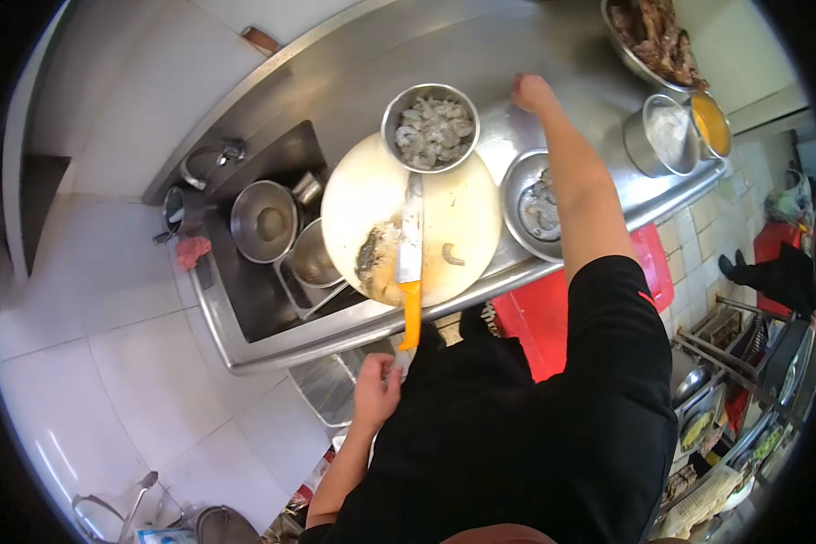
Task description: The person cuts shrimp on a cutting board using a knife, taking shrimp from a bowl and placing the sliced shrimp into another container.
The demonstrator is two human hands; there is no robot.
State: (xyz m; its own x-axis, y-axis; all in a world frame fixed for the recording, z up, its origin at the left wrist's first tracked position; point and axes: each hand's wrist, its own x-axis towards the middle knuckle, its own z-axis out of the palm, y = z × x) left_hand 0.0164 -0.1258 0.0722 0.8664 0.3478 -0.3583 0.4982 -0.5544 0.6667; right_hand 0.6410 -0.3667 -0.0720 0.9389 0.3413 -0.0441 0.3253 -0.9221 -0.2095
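Note:
My left hand [378,388] is by my body, just below the knife handle, fingers curled together; what they pinch is too unclear to name. Past the board my right arm stretches over the steel counter. My right hand [533,93] looks closed there, and its fingertips are hidden. On the round cutting board [354,195] lies a knife [411,254] with a yellow handle jutting over the near edge. One shrimp [452,255] rests right of the blade, dark scraps [369,252] left. A steel bowl [430,92] of peeled shrimp overlaps the board's far edge. Another bowl [513,201] with shrimp is partly behind my forearm.
Left of the board, a sink [236,313] holds steel bowls [263,222] under a faucet [218,159]. At the right end stand a steel pot [644,150], a yellow-filled container [712,125] and a bowl of brown meat [657,41]. A red bin [535,322] sits below the counter.

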